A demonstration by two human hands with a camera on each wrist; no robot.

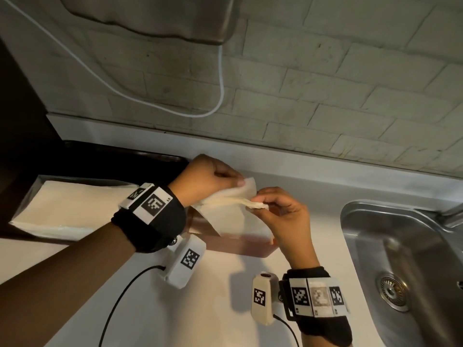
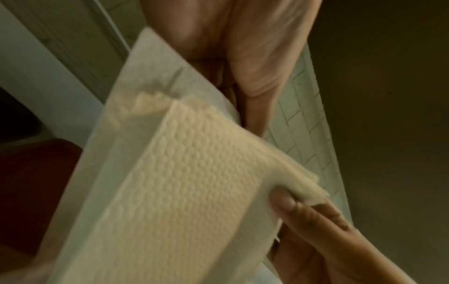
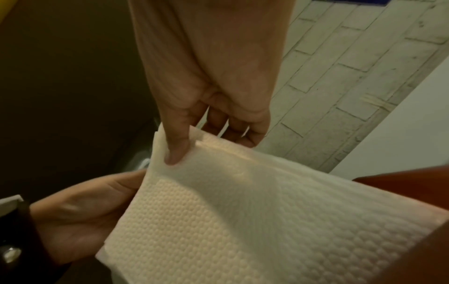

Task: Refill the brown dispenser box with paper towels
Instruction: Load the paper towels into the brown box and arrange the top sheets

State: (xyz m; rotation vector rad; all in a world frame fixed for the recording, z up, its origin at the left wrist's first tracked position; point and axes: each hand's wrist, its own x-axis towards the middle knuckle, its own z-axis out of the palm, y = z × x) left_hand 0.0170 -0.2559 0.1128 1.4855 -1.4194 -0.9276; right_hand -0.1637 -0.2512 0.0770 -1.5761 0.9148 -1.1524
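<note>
The brown dispenser box (image 1: 240, 246) sits on the white counter, and white embossed paper towels (image 1: 235, 216) stick up out of its open top. My left hand (image 1: 235, 184) pinches the far corner of the top sheet. My right hand (image 1: 259, 204) pinches a folded edge just beside it, thumb on top. In the left wrist view the towel (image 2: 184, 182) fills the middle, with the right hand's fingers (image 2: 313, 226) pinching its corner. From the right wrist, the thumb (image 3: 177, 149) presses on the towel (image 3: 243, 221), which the left hand (image 3: 80, 215) holds from below.
An opened pack of paper towels (image 1: 67, 209) lies on the counter to the left. A steel sink (image 1: 406, 259) is at the right. A metal unit (image 1: 160, 18) with a white cable (image 1: 220, 78) hangs on the brick wall above. A dark cabinet (image 1: 20, 121) stands at far left.
</note>
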